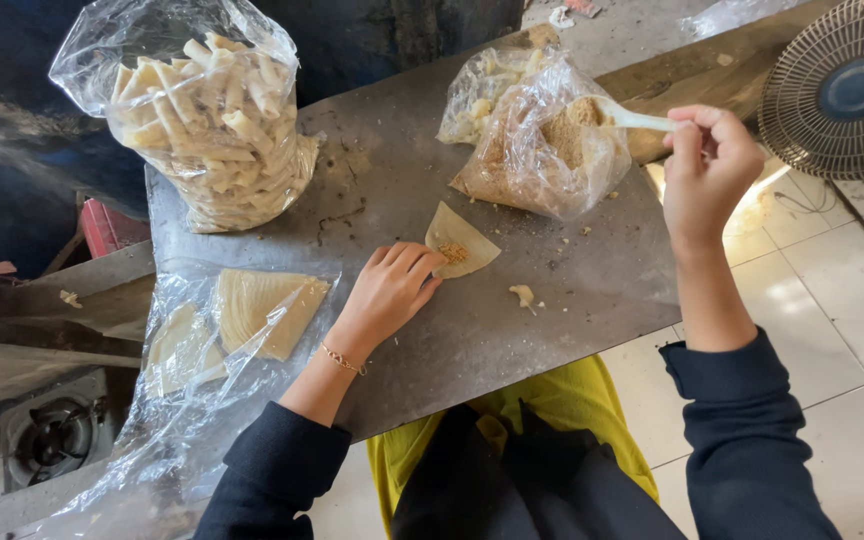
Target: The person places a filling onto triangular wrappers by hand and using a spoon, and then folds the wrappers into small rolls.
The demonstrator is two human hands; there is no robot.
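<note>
My left hand [389, 291] rests flat on the grey metal table [512, 320], its fingertips touching the near edge of a pale triangular dough wrapper [460, 238] with a small heap of brown filling on it. My right hand [707, 172] pinches the handle of a white plastic spoon [632, 119], whose bowl sits inside a clear plastic bag of crumbly brown filling [542, 150]. The spoon's bowl is partly hidden by filling.
A large clear bag of rolled pastries [214, 120] stands at the table's far left. A stack of flat wrappers in plastic [252, 310] lies at the left edge. A dough scrap [522, 294] lies near the middle. A fan [840, 88] is at top right, a gas burner [52, 435] at lower left.
</note>
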